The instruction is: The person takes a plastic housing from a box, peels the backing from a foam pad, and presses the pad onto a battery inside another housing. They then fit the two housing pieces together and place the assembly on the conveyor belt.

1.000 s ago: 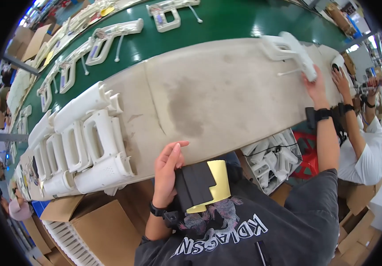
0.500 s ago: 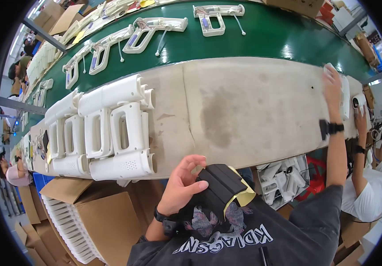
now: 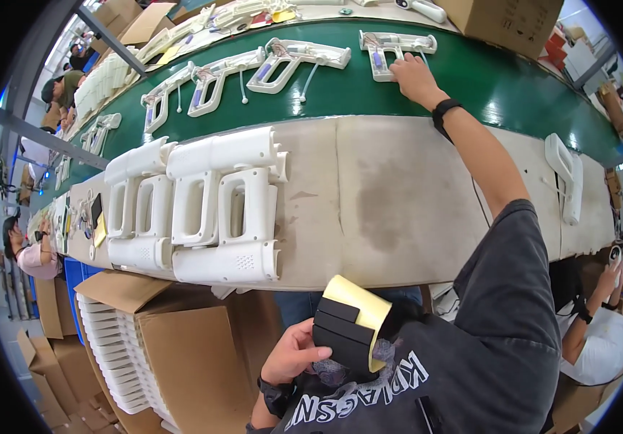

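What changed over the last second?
The right hand let go of the white handled housing, which now lies near the right end of the bench, and moved left and away to an open white housing on the green surface. The left hand still holds the black sheet with yellow backing, at a changed angle. The white shells on the bench's left are as they were.

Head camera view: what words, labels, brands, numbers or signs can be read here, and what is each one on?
Dark T-shirt: large white lettering across the chest; I won't copy its wording.
Cardboard box, upper right: small dark printed marks, too small to read.
Black-and-yellow sheet in the left hand: no lettering I can make out.
White shell at the right hand: none I can make out.
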Demonstrator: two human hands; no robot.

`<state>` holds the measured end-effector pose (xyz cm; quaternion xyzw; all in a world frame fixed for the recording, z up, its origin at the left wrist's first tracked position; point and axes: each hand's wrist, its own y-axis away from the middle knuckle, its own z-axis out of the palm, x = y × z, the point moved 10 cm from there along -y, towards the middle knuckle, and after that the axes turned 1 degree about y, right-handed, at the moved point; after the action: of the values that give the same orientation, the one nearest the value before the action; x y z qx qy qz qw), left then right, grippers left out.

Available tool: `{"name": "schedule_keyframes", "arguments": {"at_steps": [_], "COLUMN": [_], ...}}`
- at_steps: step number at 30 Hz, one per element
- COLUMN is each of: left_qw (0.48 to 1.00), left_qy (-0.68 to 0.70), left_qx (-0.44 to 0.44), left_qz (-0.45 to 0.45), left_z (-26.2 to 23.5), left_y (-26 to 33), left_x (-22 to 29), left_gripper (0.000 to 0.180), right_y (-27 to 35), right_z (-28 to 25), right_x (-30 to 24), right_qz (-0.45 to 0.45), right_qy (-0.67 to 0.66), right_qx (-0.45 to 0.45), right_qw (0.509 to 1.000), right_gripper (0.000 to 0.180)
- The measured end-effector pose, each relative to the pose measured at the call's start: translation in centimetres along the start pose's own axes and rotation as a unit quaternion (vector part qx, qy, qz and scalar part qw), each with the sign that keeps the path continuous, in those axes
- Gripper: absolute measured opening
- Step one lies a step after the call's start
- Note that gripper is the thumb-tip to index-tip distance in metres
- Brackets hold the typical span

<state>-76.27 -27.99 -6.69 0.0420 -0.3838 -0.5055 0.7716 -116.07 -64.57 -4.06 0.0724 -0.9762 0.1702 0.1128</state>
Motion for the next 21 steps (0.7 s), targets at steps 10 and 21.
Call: {"name": "schedule_keyframes", "arguments": {"at_steps": [10, 21], "left_qw": [0.983, 0.985], "left_qy": [-0.126, -0.113], "left_qx": [-0.07, -0.078], "left_qz": [0.112, 0.107], "left_z": [4.3, 5.3], "left_y": [-4.2, -3.4], "left_x": [5.0, 5.2], "left_gripper": [0.046, 0.057], "right_y": [8.4, 19.7], "right_z": [-14.6, -17.1], "right_x": [-9.8, -23.5], "right_qz": [-0.135, -0.25], "right_qy": [-0.108, -0.221], "right_qx": [0.055, -0.047], "right_qw": [0.983, 0.942], "right_gripper": [0.013, 0.017]}}
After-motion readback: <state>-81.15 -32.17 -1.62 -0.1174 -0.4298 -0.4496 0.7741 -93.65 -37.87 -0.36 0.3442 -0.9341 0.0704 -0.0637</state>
